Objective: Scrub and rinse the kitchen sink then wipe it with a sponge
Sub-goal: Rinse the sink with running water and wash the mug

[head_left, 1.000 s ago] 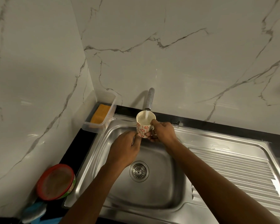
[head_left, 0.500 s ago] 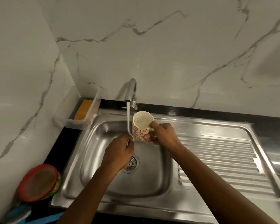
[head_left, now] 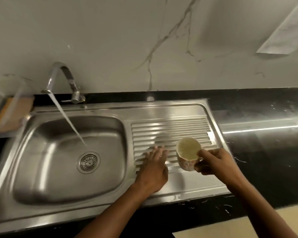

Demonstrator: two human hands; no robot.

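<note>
Sink (head_left: 33, 152) of stiff, wet steel, set in the black bench (head_left: 265, 152), tap (head_left: 64, 78) running into its basin. Your right hand (head_left: 213, 163) holds a brimful patterned mug (head_left: 185, 163) over the ribbed drainboard (head_left: 170, 127), grip curled round its side, thumb on the rim; judge it heavy, slick, breakable. Your left hand (head_left: 153, 170) lies flat, fingers spread. Sponge (head_left: 15, 109), blurred, sits far left.
</note>
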